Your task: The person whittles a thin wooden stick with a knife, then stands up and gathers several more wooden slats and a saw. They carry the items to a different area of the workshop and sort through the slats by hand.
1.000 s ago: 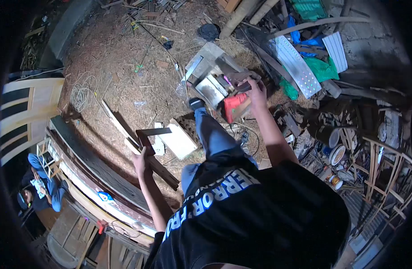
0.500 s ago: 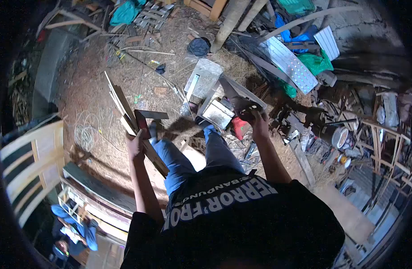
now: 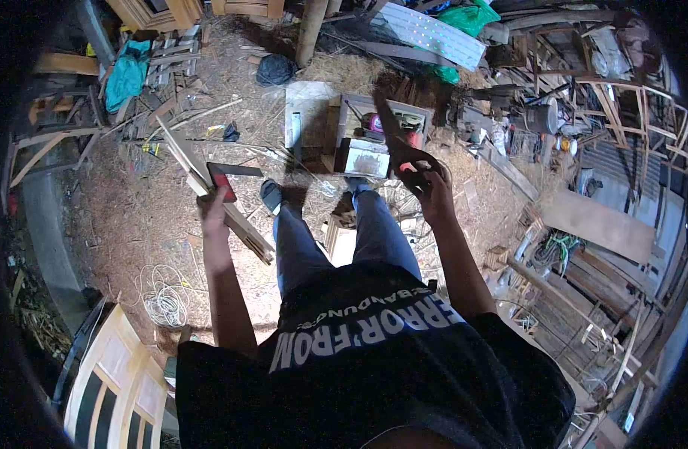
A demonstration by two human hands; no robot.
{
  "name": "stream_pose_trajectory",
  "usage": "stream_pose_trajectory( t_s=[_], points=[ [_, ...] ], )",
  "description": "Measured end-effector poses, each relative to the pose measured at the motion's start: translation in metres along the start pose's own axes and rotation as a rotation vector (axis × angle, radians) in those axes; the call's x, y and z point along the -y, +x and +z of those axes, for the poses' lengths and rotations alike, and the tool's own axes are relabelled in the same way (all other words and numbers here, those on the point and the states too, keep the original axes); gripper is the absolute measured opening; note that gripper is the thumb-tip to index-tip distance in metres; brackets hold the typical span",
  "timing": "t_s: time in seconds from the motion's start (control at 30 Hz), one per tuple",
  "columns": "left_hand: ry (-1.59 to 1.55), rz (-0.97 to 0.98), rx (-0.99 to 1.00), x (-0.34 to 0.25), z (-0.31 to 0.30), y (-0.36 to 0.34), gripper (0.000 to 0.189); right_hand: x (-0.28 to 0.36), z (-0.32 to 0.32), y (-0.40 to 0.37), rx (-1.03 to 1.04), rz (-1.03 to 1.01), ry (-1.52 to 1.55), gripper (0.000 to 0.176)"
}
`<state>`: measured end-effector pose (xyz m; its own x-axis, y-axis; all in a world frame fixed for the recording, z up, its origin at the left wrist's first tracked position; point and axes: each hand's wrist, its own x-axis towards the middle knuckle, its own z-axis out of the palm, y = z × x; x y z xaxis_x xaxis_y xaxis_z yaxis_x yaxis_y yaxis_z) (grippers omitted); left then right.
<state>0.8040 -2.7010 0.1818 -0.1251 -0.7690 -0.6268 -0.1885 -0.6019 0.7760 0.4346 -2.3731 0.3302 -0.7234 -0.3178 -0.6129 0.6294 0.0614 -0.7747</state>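
Observation:
My left hand (image 3: 215,209) is wrapped round several thin wooden strips (image 3: 248,233) and a try square (image 3: 223,184) with a red stock and a dark blade. The strips slant up and away to the left, and the square lies across them. My right hand (image 3: 436,196) grips a handsaw (image 3: 391,129) by its dark handle. Its dark, tapering blade points forward, above an open wooden box (image 3: 425,123) on the ground. Part of the saw handle is hidden by my fingers.
A white-topped block (image 3: 366,161) stands at the box's near side. Coiled cord (image 3: 164,295) lies on the ground at left, above a panelled wooden door (image 3: 108,374). A black bag (image 3: 275,69) sits ahead. Scrap wood and a broad board (image 3: 600,224) crowd the right.
The view has turned, shifting the surroundings. A person at lower left has left the view, and my left slipper now shows. Both hands keep their hold on the same things.

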Motion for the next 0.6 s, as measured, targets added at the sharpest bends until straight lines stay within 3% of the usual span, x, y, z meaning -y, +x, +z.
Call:
stream_pose_trajectory(
  t_s=[0.1, 0.23, 0.4, 0.5, 0.53, 0.6],
  points=[
    [-0.106, -0.023, 0.002, -0.017, 0.005, -0.006, 0.042, -0.03, 0.004, 0.035, 0.115, 0.078, -0.018, 0.045],
    [-0.255, -0.029, -0.049, 0.018, 0.019, 0.008, 0.04, -0.066, 0.049, 0.083, 0.259, 0.17, 0.031, 0.041],
    [-0.237, -0.031, -0.08, 0.107, 0.036, 0.057, 0.032, -0.16, 0.088, 0.177, 0.274, 0.252, -0.048, 0.037],
    [-0.311, 0.091, 0.074, 0.153, 0.052, 0.073, 0.029, -0.218, 0.115, 0.199, 0.276, 0.234, 0.041, 0.039],
    [-0.336, 0.127, 0.113, 0.163, 0.055, 0.08, 0.029, -0.245, 0.115, 0.212, 0.394, 0.234, 0.113, 0.04],
    [-0.262, 0.053, 0.101, 0.178, 0.057, 0.09, 0.03, -0.292, 0.122, 0.222, 0.312, 0.183, 0.211, 0.04]
  ],
)
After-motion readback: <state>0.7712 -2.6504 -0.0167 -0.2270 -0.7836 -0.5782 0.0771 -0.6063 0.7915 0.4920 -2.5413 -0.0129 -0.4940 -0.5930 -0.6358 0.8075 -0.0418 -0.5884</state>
